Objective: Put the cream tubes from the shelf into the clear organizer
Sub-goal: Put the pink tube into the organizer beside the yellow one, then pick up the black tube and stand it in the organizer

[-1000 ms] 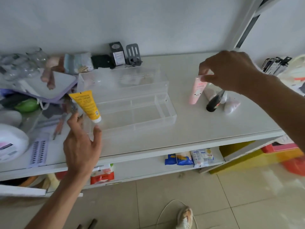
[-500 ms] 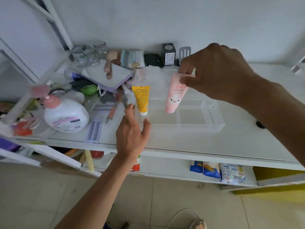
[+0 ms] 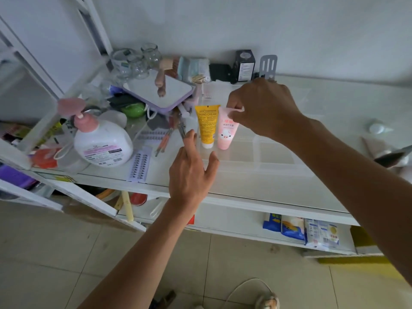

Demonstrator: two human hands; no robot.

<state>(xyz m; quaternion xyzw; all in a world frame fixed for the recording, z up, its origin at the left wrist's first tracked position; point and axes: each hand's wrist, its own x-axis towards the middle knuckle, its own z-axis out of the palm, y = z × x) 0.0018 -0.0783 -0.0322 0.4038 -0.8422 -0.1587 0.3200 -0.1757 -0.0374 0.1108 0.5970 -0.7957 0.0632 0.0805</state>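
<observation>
Two soft plastic tubes, cap-down in clear organizer [image 3: 256, 152] on the shelf [image 3: 278, 190].
Right grip [image 3: 263, 108] pinches pink tube [image 3: 226, 132] by its crimp; yellow tube [image 3: 207, 126] touches alongside; left grip [image 3: 191, 172] spread, empty.

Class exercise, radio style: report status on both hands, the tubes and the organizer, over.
Right hand pinching pink tube by its top, beside yellow tube standing cap-down in clear organizer. Left hand open, empty, near yellow tube. Nothing blocking.
</observation>
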